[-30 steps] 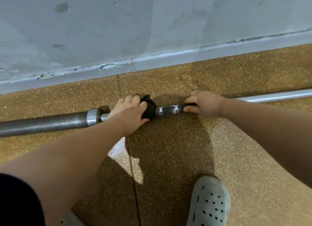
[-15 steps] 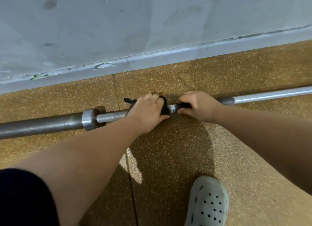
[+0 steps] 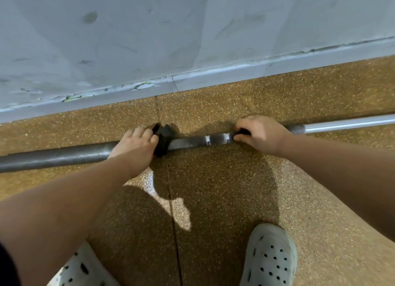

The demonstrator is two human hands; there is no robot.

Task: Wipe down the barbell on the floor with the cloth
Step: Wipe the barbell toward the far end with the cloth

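Both hands on the barbell (image 3: 193, 142), black cloth (image 3: 163, 141) at the left fingers (image 3: 147, 133)
The left hand (image 3: 135, 146) curls over the barbell, its fingers pressing the bunched cloth around it just past the fingertips; the right hand (image 3: 260, 135) wraps curled fingers round the shaft, with bare knurled steel between the two hands, on the speckled floor (image 3: 213, 189) near the wall (image 3: 192, 39)

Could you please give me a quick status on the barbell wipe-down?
Left hand grips cloth on barbell. Right hand grips barbell directly. Barbell on floor beside wall; nothing on it between hands.
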